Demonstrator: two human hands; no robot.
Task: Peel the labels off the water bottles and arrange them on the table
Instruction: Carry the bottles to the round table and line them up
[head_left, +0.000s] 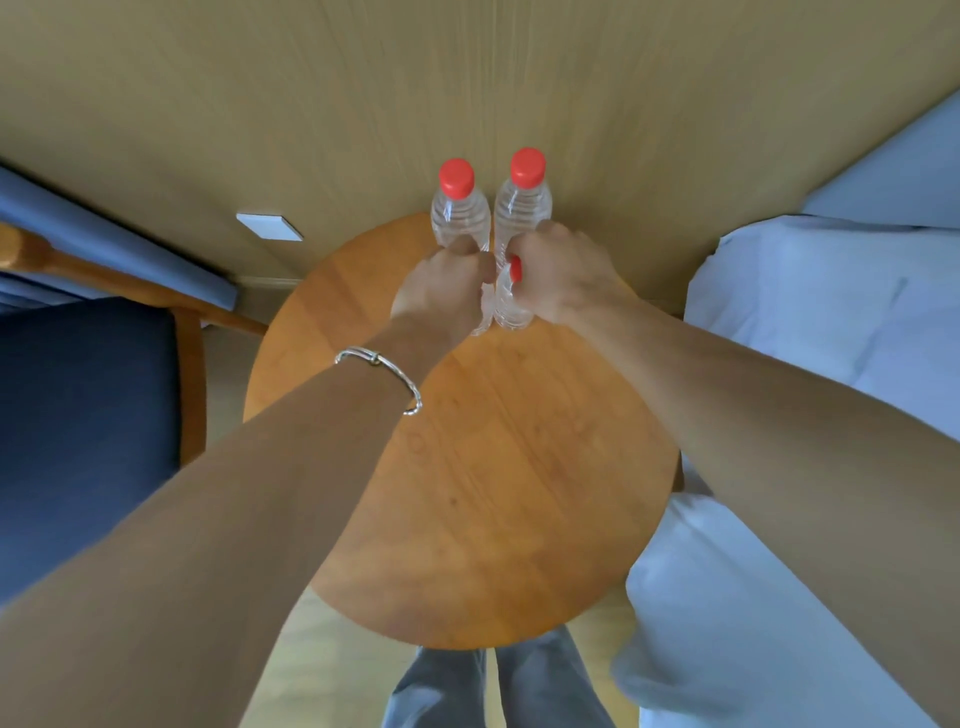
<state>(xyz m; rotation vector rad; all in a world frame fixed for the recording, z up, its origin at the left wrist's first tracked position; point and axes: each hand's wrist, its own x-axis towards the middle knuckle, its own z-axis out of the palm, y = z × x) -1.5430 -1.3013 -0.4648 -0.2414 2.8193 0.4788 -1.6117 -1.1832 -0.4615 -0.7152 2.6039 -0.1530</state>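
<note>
Head view, ribbed clear bottles (461, 213), round wooden table (493, 467)

Two clear, unlabelled, red-capped bottles stand upright side by side at the far edge of the round wooden surface (467, 493): the back-left bottle (460, 218) and the back-right bottle (522, 208). Just in front, the right hand (566, 275) grips the front bottle (511, 306). The left hand (441, 291), with a silver bracelet (384, 364) on its wrist, curls round a mostly hidden bottle (482, 314).
</note>
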